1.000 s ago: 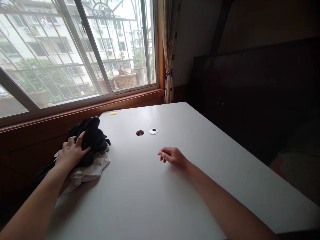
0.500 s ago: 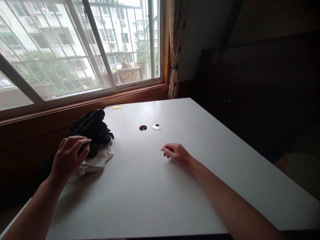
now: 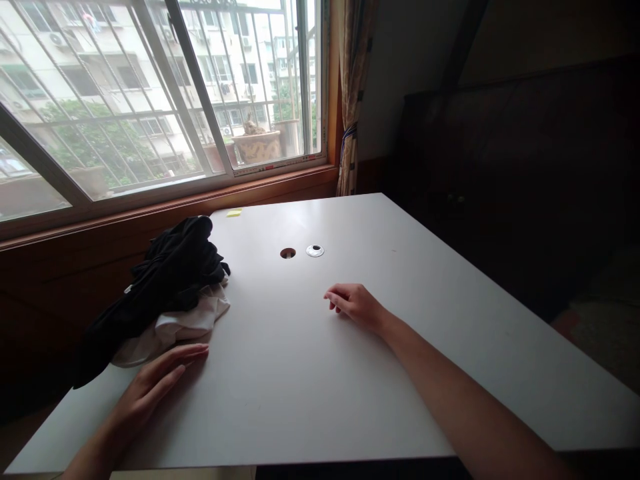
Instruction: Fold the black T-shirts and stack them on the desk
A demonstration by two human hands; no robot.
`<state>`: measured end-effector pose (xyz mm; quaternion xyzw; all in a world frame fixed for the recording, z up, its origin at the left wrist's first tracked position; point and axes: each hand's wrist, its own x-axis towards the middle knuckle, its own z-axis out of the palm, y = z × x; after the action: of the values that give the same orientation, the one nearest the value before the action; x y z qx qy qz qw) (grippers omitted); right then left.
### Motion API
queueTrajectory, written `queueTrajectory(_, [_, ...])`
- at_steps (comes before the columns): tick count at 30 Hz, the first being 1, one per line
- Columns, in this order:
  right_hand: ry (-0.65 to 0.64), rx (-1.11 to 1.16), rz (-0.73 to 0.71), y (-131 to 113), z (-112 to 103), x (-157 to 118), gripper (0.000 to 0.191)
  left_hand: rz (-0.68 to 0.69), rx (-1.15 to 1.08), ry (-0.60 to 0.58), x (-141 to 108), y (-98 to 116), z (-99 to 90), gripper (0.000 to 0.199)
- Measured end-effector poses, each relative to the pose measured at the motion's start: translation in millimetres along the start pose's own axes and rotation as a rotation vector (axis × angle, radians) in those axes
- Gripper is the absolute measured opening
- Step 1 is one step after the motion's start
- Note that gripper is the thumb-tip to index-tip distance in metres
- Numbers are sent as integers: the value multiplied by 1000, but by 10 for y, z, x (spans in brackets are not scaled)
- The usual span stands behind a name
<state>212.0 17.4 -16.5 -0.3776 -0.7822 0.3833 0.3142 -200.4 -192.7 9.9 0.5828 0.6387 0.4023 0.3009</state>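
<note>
On the left of the white table (image 3: 280, 393), my left hand (image 3: 155, 383) is open, its fingers stretched out just in front of a heap of cloth. The heap has black cloth (image 3: 173, 260) on top and white cloth (image 3: 193, 320) underneath, and its near left end hangs past the table's edge. My right hand (image 3: 357, 305) is at the middle of the table with its fingers curled in and nothing visible in them.
Beyond my right hand are a round hole (image 3: 288, 253) in the tabletop and a silvery ring-shaped cover (image 3: 315, 251). A yellow slip (image 3: 234, 213) lies at the far left corner. A barred window (image 3: 165, 100) and a tied curtain (image 3: 349, 120) stand behind the table.
My left hand has moved from over the cloth heap down and toward me, its fingers straightening. More of the black cloth shows. The right hand has hardly moved.
</note>
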Motion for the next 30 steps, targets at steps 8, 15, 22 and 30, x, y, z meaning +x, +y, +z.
queueTrajectory(8, [2,14,19,29,-3,7,24,-127,-410,107,11,-203,-131,37])
queueTrajectory(15, [0,23,41,5,3,-5,24,33,-36,-124,186,-23,-21,29])
queueTrajectory(22, [38,-134,-83,30,13,14,22,512,484,-376,659,249,618,43])
queueTrajectory(30, [78,-370,-323,125,136,27,39,744,774,-381,1234,566,1420,74])
